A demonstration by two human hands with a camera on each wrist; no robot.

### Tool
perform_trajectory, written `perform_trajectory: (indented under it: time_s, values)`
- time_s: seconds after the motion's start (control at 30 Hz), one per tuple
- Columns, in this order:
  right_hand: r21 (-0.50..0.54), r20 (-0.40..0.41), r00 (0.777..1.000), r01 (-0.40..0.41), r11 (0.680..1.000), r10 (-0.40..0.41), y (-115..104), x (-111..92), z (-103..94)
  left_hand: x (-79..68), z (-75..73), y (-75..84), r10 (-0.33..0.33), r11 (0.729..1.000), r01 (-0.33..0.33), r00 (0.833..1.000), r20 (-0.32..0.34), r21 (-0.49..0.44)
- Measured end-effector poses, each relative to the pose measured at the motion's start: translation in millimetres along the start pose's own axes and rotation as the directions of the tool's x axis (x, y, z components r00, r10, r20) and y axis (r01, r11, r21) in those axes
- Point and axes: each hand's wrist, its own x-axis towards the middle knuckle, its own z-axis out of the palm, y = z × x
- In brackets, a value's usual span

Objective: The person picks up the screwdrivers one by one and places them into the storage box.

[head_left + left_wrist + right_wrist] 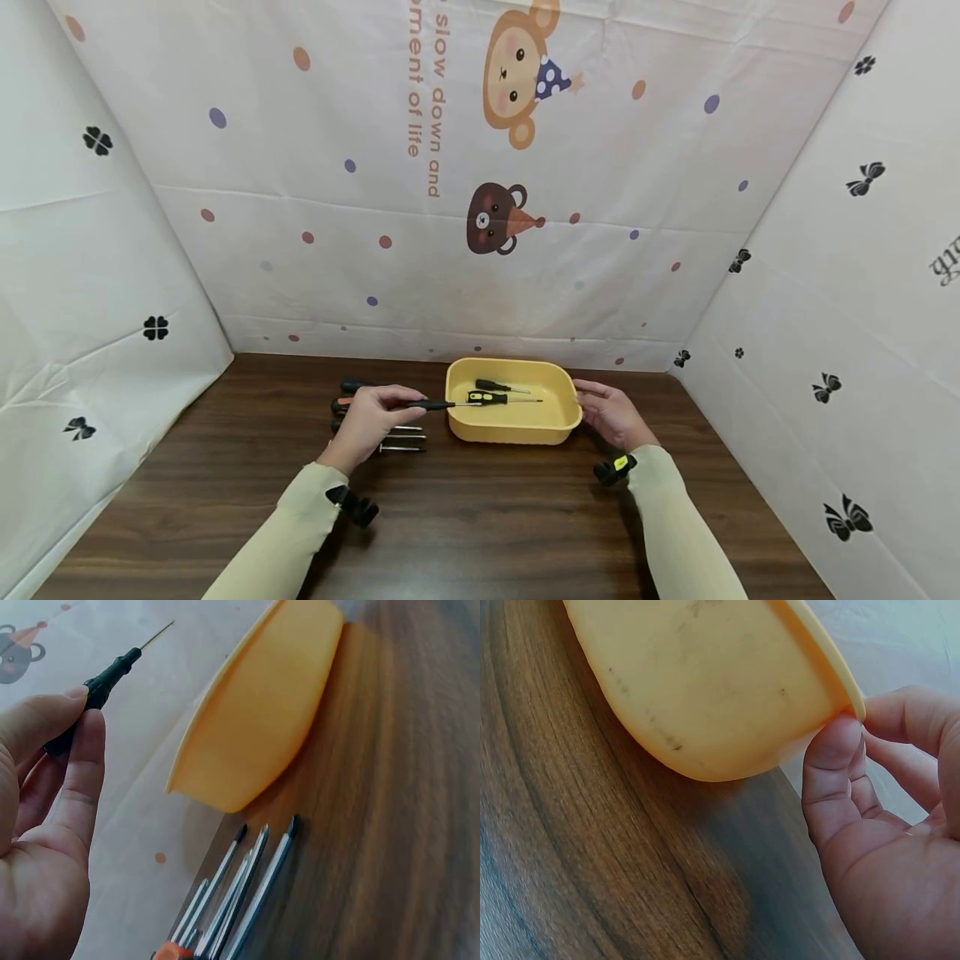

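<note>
My left hand (371, 421) pinches a small screwdriver (109, 684) by its black handle, thumb against fingers, with the thin shaft pointing away. In the head view that shaft reaches over the left rim of a yellow plastic basin (517, 434). Inside the basin lie a black-handled screwdriver (491, 386) and a black-and-yellow-handled screwdriver (487, 398), both with tips to the right. On the basin's right side, my right hand (611, 414) grips the rim between thumb and index finger, as the right wrist view shows.
Several more screwdrivers lie on the dark wooden table (480, 517) left of the basin, partly hidden by my left hand; their metal shafts (261, 892) point toward it. One has an orange handle (341, 405). A printed white cloth (420, 275) rises behind the table, with others at both sides.
</note>
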Motion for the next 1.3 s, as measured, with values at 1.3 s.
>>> perform_trajectory:
  time_s: [1.3]
  values:
    - [-0.02, -0.016, 1.0, 0.015, 1.0, -0.015, 2.6, -1.0, 1.5, 67.1, 63.2, 2.3, -0.035, 0.996, 0.031, 0.998, 0.054, 0.078]
